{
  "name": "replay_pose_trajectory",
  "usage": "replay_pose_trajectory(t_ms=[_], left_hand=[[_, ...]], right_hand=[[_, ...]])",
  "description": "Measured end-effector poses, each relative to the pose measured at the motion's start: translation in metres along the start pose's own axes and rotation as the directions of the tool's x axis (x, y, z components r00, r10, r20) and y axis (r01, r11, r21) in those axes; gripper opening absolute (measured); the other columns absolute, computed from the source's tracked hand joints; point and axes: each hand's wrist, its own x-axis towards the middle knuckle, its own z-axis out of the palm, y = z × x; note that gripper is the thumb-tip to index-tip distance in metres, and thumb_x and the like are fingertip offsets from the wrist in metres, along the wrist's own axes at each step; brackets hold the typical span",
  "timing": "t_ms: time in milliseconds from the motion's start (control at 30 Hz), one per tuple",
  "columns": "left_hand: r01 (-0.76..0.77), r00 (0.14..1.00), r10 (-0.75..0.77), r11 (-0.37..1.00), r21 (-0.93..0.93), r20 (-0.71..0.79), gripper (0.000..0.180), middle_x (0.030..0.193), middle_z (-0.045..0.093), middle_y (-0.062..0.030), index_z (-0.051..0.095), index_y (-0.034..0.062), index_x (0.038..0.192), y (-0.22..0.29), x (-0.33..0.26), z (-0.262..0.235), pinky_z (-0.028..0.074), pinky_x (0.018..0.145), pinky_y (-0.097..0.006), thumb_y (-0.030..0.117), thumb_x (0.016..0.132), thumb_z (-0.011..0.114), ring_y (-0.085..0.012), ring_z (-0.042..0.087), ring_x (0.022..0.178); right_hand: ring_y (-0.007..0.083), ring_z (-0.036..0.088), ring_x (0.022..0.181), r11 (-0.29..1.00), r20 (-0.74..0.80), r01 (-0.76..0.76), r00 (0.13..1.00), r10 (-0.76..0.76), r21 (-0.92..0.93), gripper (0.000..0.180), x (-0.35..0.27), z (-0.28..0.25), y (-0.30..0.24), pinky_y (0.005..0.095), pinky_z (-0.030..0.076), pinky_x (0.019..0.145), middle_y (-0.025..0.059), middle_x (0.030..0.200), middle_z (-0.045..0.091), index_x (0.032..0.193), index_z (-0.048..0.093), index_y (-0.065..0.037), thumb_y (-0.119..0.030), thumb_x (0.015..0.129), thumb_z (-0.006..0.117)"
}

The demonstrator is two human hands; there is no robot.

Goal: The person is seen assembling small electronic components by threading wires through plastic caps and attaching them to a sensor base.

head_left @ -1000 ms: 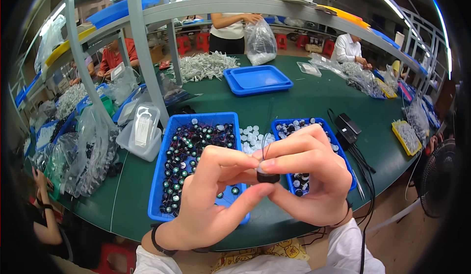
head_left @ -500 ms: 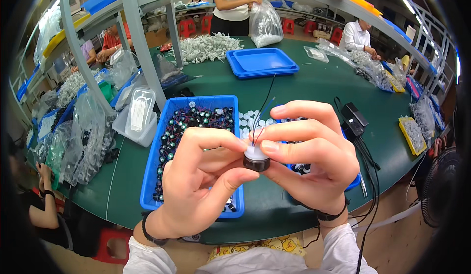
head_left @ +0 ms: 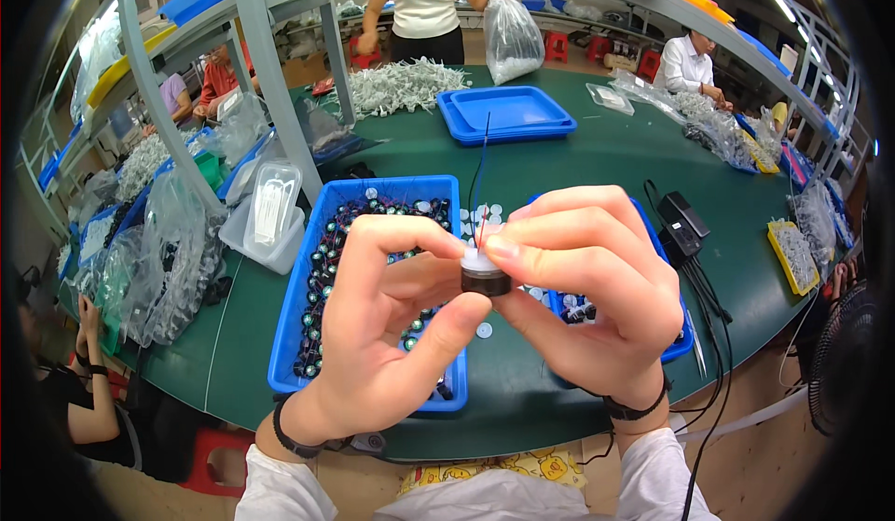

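Both my hands hold one small round black part [head_left: 486, 280] with a white cap and thin red and black wires rising from it. My left hand [head_left: 387, 335] pinches it from the left with thumb and fingers. My right hand [head_left: 592, 293] presses on its top and right side. Below my left hand lies a blue tray [head_left: 373, 195] filled with several similar small dark round parts. A second blue tray [head_left: 682, 339] is mostly hidden behind my right hand. Loose white round caps [head_left: 475, 215] lie on the green table between the two trays.
A black box with cables [head_left: 683, 221] sits right of the trays. Empty stacked blue trays [head_left: 506, 113] and a heap of white parts [head_left: 406, 83] lie farther back. Plastic bags [head_left: 158, 251] crowd the left side. Other people work around the table; one holds a clear bag [head_left: 511, 36].
My hands have risen closer to the camera with the part. The white cap now sits on top of the black part under my fingertips.
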Motion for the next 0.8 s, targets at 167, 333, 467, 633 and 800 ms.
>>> replay_pose_trajectory(t_ms=[167, 333, 467, 633, 800], left_hand=[[-0.015, 0.995, 0.023, 0.997, -0.078, 0.102, 0.033, 0.098, 0.055, -0.0185, 0.032, -0.0003, 0.104, -0.004, 0.004, -0.002, 0.044, 0.083, -0.032, -0.003, 0.081, 0.055, -0.0242, 0.059, 0.094], [0.025, 0.984, 0.005, 0.985, -0.169, 0.179, 0.030, 0.106, 0.054, -0.0265, 0.030, -0.0006, 0.105, -0.003, 0.009, 0.000, 0.040, 0.088, -0.036, 0.002, 0.084, 0.052, -0.0291, 0.054, 0.104], [-0.008, 0.982, 0.051, 0.973, -0.232, 0.182, 0.032, 0.108, 0.053, -0.0260, 0.028, -0.0013, 0.107, -0.005, 0.005, 0.001, 0.038, 0.090, -0.037, 0.002, 0.084, 0.051, -0.0288, 0.052, 0.105], [0.025, 0.988, -0.002, 0.988, -0.151, 0.152, 0.037, 0.105, 0.049, -0.0170, 0.028, -0.0029, 0.109, -0.004, 0.000, 0.003, 0.038, 0.089, -0.034, 0.001, 0.083, 0.054, -0.0222, 0.052, 0.101], [0.025, 0.986, -0.007, 0.994, -0.104, 0.166, 0.037, 0.105, 0.049, -0.0165, 0.029, -0.0029, 0.109, -0.003, -0.002, -0.001, 0.037, 0.089, -0.032, -0.002, 0.082, 0.054, -0.0206, 0.052, 0.100]], right_hand=[[0.0216, 0.052, 0.075, 0.998, 0.048, 0.019, 0.999, -0.016, -0.065, 0.041, 0.002, -0.003, -0.001, 0.0273, 0.045, 0.059, 0.0078, 0.085, 0.062, 0.089, 0.062, -0.003, 0.005, 0.049, 0.066], [0.0233, 0.055, 0.076, 0.992, 0.002, 0.118, 0.993, -0.118, -0.045, 0.047, 0.004, -0.011, 0.009, 0.0286, 0.044, 0.061, 0.0090, 0.086, 0.062, 0.092, 0.057, 0.000, 0.004, 0.047, 0.070], [0.0241, 0.057, 0.075, 0.993, -0.033, 0.120, 0.992, -0.120, 0.015, 0.046, 0.003, -0.009, 0.010, 0.0304, 0.043, 0.065, 0.0102, 0.085, 0.062, 0.091, 0.057, -0.001, 0.001, 0.048, 0.073], [0.0216, 0.055, 0.070, 0.983, 0.036, 0.181, 0.983, -0.180, -0.019, 0.035, -0.001, -0.015, 0.008, 0.0282, 0.044, 0.060, 0.0124, 0.083, 0.062, 0.085, 0.059, -0.002, -0.001, 0.053, 0.074], [0.0207, 0.054, 0.069, 0.964, 0.036, 0.266, 0.964, -0.265, -0.008, 0.030, -0.003, -0.011, 0.011, 0.0274, 0.044, 0.058, 0.0117, 0.082, 0.061, 0.081, 0.060, -0.002, -0.001, 0.054, 0.073]])
